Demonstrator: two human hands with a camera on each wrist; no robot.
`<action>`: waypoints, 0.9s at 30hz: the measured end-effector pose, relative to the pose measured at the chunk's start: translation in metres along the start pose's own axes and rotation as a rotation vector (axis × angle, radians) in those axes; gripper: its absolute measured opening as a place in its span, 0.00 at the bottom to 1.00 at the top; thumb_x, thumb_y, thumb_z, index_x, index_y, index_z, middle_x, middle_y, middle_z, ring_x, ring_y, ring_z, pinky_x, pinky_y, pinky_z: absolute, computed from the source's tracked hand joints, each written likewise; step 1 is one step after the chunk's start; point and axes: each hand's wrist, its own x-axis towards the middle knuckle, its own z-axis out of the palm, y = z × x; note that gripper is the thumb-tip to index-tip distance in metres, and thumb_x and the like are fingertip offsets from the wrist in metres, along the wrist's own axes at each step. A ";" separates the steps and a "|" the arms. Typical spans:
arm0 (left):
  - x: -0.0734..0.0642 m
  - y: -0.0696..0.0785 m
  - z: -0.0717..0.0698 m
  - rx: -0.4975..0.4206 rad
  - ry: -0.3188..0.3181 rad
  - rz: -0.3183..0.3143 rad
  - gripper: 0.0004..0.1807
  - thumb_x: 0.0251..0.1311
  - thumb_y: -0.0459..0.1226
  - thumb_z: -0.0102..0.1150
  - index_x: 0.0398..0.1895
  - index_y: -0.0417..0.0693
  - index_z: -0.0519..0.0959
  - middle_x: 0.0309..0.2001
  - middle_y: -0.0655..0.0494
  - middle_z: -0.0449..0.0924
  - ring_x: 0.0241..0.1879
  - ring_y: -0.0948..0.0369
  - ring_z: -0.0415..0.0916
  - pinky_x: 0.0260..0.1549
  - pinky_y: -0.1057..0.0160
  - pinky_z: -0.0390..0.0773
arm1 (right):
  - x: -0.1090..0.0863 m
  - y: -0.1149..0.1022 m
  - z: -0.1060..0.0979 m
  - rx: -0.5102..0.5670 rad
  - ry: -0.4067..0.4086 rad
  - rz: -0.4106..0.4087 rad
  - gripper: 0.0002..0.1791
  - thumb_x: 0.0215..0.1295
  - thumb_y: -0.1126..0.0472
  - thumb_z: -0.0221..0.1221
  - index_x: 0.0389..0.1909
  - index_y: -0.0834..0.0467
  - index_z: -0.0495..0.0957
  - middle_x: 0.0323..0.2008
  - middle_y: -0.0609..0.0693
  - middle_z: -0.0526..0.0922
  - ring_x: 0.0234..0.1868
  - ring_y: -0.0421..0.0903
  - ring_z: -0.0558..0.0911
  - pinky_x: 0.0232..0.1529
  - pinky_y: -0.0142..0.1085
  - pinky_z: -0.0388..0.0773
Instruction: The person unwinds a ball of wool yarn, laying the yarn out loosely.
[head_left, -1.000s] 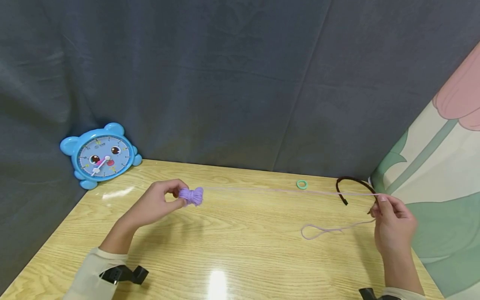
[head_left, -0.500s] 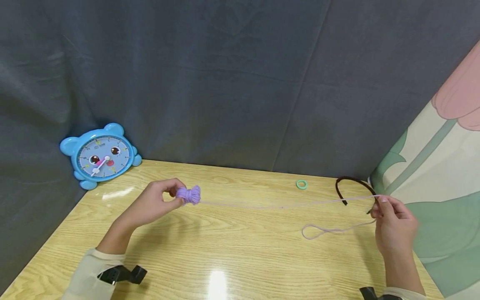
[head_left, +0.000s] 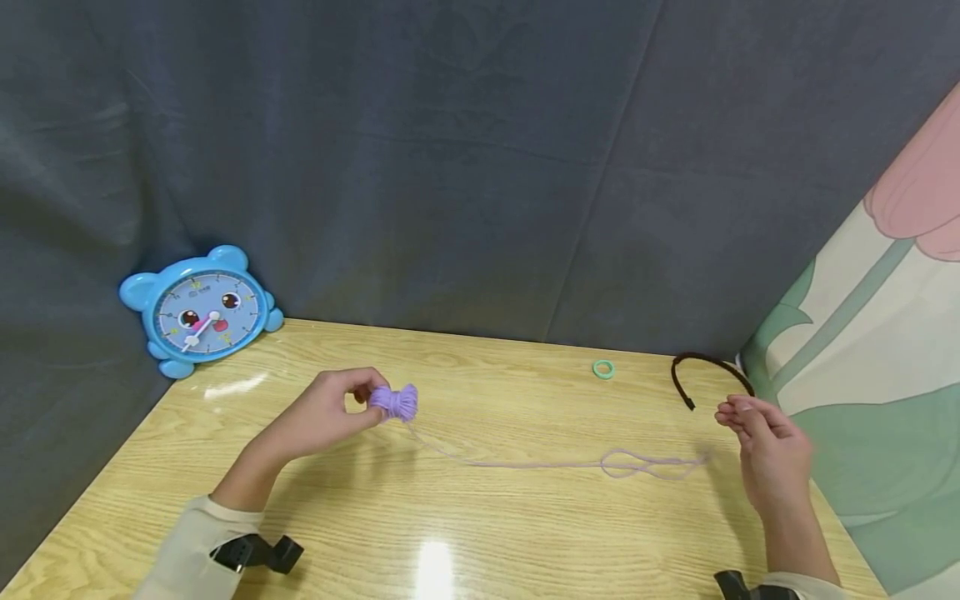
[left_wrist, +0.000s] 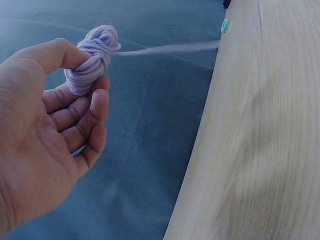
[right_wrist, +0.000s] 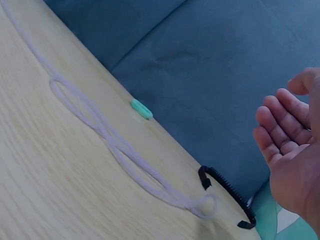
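My left hand point(head_left: 330, 412) pinches a small purple yarn bundle point(head_left: 396, 402) between thumb and fingers, above the table. The left wrist view shows the bundle point(left_wrist: 92, 60) wound round its middle, with the thumb pressed on it. From it a loose yarn strand point(head_left: 525, 465) runs down and rightward along the table, ending in crossed loops point(right_wrist: 112, 142). Over the table's right side hovers my right hand point(head_left: 776, 454), its fingers loosely bent and holding nothing. In the right wrist view this hand point(right_wrist: 295, 140) shows an unoccupied palm, apart from the yarn.
A black headband point(head_left: 708, 358) lies at the back right, just beyond the right hand. Left of it is a small green ring point(head_left: 603, 369). A blue bear-shaped clock point(head_left: 210, 310) stands at the back left. A dark curtain point(head_left: 450, 167) hangs behind the wooden table point(head_left: 487, 542).
My right hand has let go of the yarn strand and shifted slightly left. The strand, stretched between the hands before, has dropped toward the table. My left hand moved slightly right with the bundle.
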 end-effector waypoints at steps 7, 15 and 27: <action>0.000 0.000 0.001 -0.009 -0.007 0.011 0.06 0.62 0.33 0.65 0.40 0.54 0.83 0.33 0.63 0.80 0.38 0.58 0.74 0.38 0.61 0.76 | -0.004 0.012 0.027 -0.078 -0.115 -0.014 0.11 0.75 0.75 0.51 0.43 0.71 0.83 0.37 0.52 0.90 0.38 0.44 0.89 0.47 0.31 0.85; -0.001 0.001 0.001 -0.006 -0.003 0.000 0.07 0.62 0.33 0.65 0.40 0.53 0.83 0.33 0.64 0.80 0.39 0.53 0.75 0.38 0.64 0.75 | -0.014 0.036 0.079 -0.253 -0.265 0.039 0.12 0.77 0.71 0.53 0.48 0.78 0.77 0.38 0.47 0.89 0.39 0.40 0.88 0.51 0.29 0.84; 0.001 0.004 0.003 -0.008 0.011 0.024 0.07 0.61 0.32 0.65 0.39 0.53 0.82 0.33 0.64 0.80 0.38 0.59 0.74 0.39 0.66 0.75 | -0.040 0.076 0.157 -0.285 -0.475 0.151 0.16 0.76 0.65 0.57 0.48 0.79 0.76 0.38 0.43 0.88 0.41 0.39 0.87 0.52 0.32 0.84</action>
